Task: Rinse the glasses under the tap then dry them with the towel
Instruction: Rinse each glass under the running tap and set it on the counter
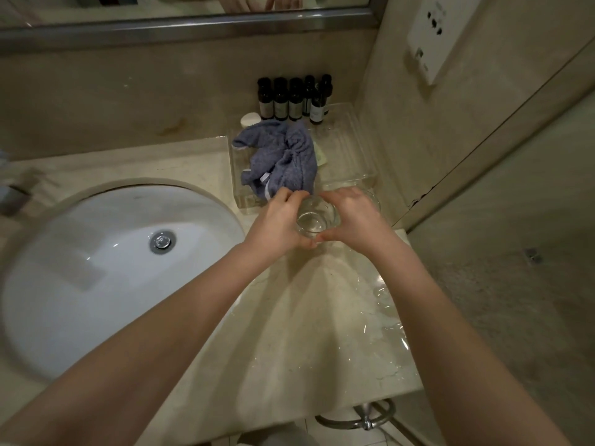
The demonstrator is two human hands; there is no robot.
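A clear drinking glass (316, 217) stands upright on the wet counter to the right of the sink. My left hand (279, 223) grips its left side and my right hand (354, 217) grips its right side, thumbs meeting at the near side of the glass. A second clear glass (373, 196) shows just behind my right hand, mostly hidden. A crumpled blue-grey towel (280, 159) lies on a clear tray (354, 149) right behind the hands. The tap is blurred at the far left edge.
A white oval sink (106, 272) with a metal drain fills the left. Several dark small bottles (294, 98) stand against the back wall behind the tray. Puddles of water (383, 304) lie on the counter's right side. A wall closes in on the right.
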